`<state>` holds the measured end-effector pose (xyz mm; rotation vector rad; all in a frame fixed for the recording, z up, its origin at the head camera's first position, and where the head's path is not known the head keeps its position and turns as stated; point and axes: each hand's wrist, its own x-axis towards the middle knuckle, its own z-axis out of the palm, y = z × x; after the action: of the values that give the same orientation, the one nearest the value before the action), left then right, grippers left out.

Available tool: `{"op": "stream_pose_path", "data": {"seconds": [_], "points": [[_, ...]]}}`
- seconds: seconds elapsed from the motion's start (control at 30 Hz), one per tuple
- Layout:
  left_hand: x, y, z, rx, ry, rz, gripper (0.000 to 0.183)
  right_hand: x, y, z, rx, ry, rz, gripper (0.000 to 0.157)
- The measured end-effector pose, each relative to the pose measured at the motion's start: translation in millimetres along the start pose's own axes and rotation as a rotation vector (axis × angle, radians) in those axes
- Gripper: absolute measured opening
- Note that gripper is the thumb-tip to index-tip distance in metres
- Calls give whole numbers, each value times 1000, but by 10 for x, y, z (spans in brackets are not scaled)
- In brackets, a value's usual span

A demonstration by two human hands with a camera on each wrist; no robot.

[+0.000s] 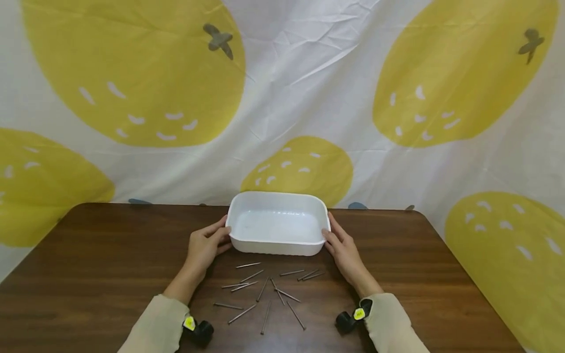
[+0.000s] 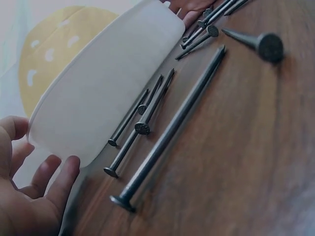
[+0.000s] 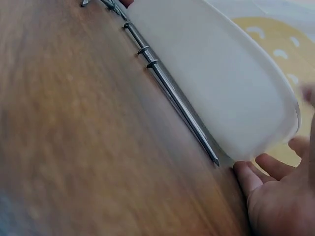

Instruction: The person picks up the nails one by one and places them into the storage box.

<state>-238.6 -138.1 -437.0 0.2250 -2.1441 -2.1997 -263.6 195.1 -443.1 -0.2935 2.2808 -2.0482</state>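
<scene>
Pale sleeves (image 1: 154,323) with small black wrist cameras (image 1: 203,334) were nearest, along the lower edge of the head view. Beyond them, loose nails (image 1: 242,314) were scattered on the brown wooden table (image 1: 110,255), some crossing one another. Past these, near the table's far edge, was a white dish (image 1: 278,248), held between the left hand (image 1: 204,248) and right hand (image 1: 346,252); each gripped one short end, partly closed, thumb at the rim. Lemon-yellow patterned cloth (image 1: 300,88) hung behind.
</scene>
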Motion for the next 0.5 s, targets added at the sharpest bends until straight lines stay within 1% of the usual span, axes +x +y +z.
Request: {"op": "stream_pose_path", "data": {"seconds": [0.07, 0.17, 0.2, 0.27, 0.43, 0.5], "points": [[0, 1, 0, -5, -2, 3, 45, -6, -4, 3, -106, -11, -34, 76], [-3, 0, 0, -11, -1, 5, 45, 9, 12, 18, -241, -11, -76, 98], [-6, -1, -2, -9, -1, 6, 45, 16, 20, 28, -263, -13, -90, 104], [-9, -3, -3, -3, -1, 11, 45, 29, 35, 47, -271, -14, -106, 110], [-11, 5, -9, 10, -10, 16, 46, 45, 43, 99, -258, 24, -126, 110], [-8, 15, -11, 12, -16, 20, 46, 47, 37, 114, -285, 40, -135, 111]]}}
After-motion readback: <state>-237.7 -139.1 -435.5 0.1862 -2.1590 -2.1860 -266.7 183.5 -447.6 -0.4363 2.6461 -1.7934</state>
